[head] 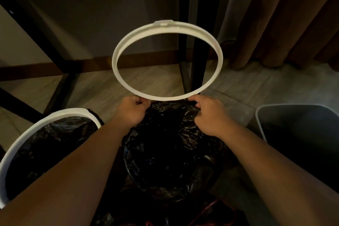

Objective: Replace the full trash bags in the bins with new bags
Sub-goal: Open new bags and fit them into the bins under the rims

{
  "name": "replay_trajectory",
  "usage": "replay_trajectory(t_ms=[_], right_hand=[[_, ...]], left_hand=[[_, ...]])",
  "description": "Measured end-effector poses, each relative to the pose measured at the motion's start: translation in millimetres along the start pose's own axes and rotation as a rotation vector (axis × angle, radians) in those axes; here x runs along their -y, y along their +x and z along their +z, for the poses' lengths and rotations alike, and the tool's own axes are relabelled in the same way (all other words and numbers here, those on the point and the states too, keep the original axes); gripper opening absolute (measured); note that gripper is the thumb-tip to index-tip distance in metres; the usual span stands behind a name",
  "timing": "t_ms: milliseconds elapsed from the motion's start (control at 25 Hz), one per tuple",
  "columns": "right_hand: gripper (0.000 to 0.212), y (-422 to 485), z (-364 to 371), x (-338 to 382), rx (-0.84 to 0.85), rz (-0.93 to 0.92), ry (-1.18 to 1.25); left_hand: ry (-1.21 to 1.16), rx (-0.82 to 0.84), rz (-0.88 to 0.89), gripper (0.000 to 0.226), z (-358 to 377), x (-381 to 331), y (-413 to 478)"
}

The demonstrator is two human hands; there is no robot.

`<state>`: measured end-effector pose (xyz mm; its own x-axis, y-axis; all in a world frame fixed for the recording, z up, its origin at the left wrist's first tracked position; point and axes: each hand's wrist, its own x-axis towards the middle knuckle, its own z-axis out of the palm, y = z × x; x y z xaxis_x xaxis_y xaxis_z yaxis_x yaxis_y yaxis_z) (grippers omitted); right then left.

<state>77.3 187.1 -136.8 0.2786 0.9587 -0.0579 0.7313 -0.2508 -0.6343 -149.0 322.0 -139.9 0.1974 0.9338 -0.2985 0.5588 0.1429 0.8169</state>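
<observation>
Both hands, left hand (130, 111) and right hand (207, 114), pinch the near edge of the white ring (117, 57), tilted above the black bag (165, 143). Held so narrowly, it could twist loose and miss the bag's edge.

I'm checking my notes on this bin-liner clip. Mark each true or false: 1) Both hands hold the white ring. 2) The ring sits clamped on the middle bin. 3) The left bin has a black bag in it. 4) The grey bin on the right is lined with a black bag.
1) True: the left hand and right hand grip the white ring at its near edge.
2) False: it is lifted above the black bag.
3) True: the left bin is lined.
4) False: the grey bin shows no bag.
</observation>
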Motion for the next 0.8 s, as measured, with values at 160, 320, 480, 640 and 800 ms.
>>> replay_trajectory(t_ms=[160,320,480,640,800], right_hand=[[0.067,0,1,-2,-0.006,-0.02,-0.003],[0.067,-1,-2,-1,-0.014,-0.015,0.004],[0.068,-3,-3,2,0.011,-0.027,0.029],[0.071,-2,-2,2,0.012,-0.006,0.021],[0.07,-4,-2,-1,0.008,-0.024,0.031]], left_hand=[[-0.136,0.102,-0.1,0.01,-1,-8,9],[-0.197,0.101,-0.143,0.009,2,-9,13],[-0.199,0.072,-0.178,0.002,5,-6,14],[-0.036,0.104,-0.243,0.024,4,-6,17],[0.124,0.001,-0.182,0.022,-2,-7,7]])
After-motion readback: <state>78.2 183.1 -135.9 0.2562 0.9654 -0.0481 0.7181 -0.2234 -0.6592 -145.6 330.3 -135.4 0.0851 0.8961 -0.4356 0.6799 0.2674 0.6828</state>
